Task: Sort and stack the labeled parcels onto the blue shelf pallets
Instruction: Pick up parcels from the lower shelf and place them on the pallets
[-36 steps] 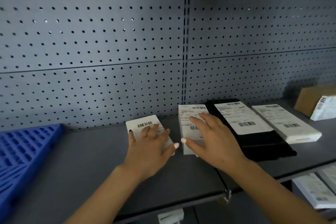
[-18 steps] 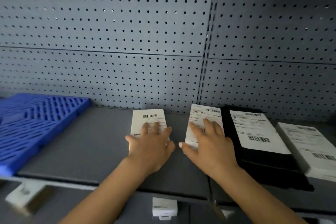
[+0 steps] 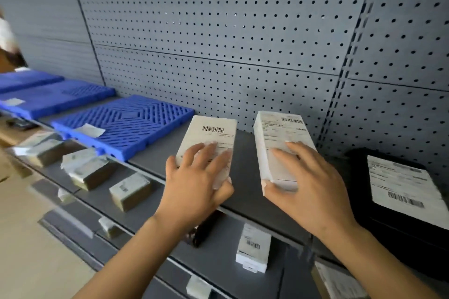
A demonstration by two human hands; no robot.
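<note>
Two white labelled parcels are lifted a little above the grey shelf (image 3: 155, 162). My left hand (image 3: 194, 187) grips the left white parcel (image 3: 211, 133) at its near end, fingers over the label and thumb at its side. The right white parcel (image 3: 277, 138) is held the same way by my right hand (image 3: 308, 187). A blue pallet (image 3: 126, 126) lies on the shelf to the left, bare except for a loose white slip (image 3: 88, 130). More blue pallets (image 3: 53, 97) lie further left.
A black parcel (image 3: 398, 213) with a white label sits on the shelf at the right. The lower shelf holds several brown labelled parcels (image 3: 130, 192) and a small white box (image 3: 254, 247). A grey pegboard wall (image 3: 243, 31) backs the shelf.
Both hands have closed on the two white parcels and raised them off the shelf. The view has swung left, so more blue pallets and the lower shelf show.
</note>
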